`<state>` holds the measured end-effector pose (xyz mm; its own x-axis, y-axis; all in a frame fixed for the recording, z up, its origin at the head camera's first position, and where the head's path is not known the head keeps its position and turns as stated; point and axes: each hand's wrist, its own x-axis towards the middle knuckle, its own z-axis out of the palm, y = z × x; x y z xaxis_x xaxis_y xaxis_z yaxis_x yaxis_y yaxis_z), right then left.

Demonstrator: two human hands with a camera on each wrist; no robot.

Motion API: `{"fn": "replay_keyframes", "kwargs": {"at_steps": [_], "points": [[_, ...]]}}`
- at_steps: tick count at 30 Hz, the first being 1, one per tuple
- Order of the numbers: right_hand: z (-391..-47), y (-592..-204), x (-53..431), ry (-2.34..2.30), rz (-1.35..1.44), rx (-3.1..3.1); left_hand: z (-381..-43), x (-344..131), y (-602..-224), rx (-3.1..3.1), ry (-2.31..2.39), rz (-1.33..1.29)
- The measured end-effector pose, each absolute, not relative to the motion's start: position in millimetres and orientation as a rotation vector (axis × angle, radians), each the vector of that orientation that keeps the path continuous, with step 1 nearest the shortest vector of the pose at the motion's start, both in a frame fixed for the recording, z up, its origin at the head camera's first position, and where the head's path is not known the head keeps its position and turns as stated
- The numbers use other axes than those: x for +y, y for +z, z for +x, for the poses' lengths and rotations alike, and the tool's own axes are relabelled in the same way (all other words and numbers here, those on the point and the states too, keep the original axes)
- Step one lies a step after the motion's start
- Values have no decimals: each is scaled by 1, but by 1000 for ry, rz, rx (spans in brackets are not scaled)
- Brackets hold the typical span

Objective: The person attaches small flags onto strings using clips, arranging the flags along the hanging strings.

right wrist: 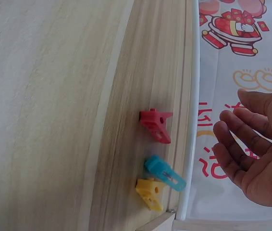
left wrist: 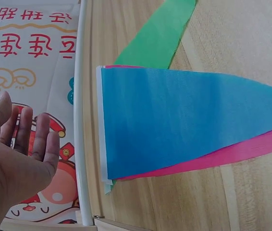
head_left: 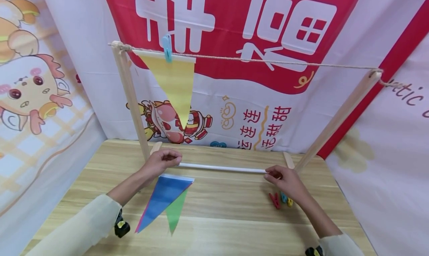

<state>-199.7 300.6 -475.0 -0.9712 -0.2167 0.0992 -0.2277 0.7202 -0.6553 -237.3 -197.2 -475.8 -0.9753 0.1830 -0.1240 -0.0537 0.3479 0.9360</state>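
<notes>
My left hand (head_left: 165, 160) is over the table's back part, near the left post; its fingers are loosely bent and hold nothing in the left wrist view. A white rod (head_left: 221, 168) runs between the two hands and overlaps their fingertips in the head view. My right hand (right wrist: 258, 149) is likewise loosely curved and holds nothing. Nearest the left hand lies a blue pennant (left wrist: 174, 120) with a white top edge, over a pink pennant (left wrist: 227, 156) and a green pennant (left wrist: 157, 36). Below the right hand lie red (right wrist: 156, 124), blue (right wrist: 164, 172) and yellow (right wrist: 149, 193) clothespins.
A twine line (head_left: 254, 60) spans a left wooden post (head_left: 132, 99) and a right wooden post (head_left: 338, 118). From it a yellow pennant (head_left: 174, 81) hangs by a light-blue clothespin (head_left: 167, 48). Printed cloth (head_left: 207, 99) hangs behind the wood-grain table (head_left: 231, 226).
</notes>
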Motion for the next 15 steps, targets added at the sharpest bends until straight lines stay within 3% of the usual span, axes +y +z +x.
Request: {"fn": "replay_keyframes", "kwargs": {"at_steps": [15], "points": [[-194, -484, 313, 1042, 406, -2990, -235, -202, -484, 2381, 1623, 58]]}}
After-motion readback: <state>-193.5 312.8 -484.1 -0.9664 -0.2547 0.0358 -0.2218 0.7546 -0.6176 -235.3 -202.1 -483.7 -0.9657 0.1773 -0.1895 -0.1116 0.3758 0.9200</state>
